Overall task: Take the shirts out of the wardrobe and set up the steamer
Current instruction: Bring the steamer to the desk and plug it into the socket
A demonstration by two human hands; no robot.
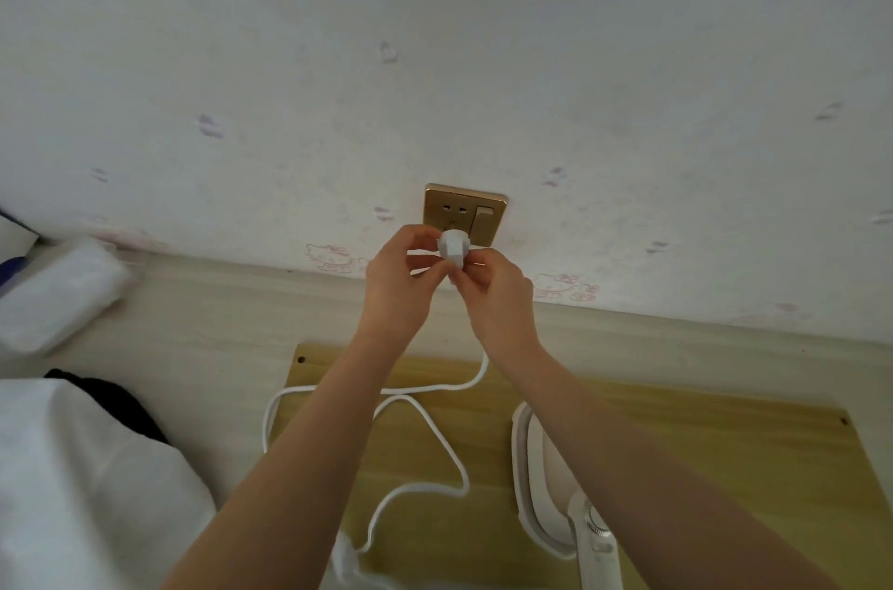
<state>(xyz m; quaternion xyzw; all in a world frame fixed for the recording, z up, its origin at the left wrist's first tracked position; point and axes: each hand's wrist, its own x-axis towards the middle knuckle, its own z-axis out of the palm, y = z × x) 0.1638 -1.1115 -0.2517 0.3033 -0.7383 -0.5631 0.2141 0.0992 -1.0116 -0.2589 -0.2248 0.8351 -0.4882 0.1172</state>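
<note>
Plug (452,250), just below the gold socket (465,215): my left hand (396,280) and right hand (495,295) both pinch its stiff, light body. I judge gripping the body, not the limp cord (425,420), steers best.

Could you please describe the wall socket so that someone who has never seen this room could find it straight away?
Look at the pale patterned wall above the wooden surface. Just above both hands, left hand and right hand, holding the white plug, sits the socket. It is the wall's only gold-coloured plate, with a switch on its right.
</note>
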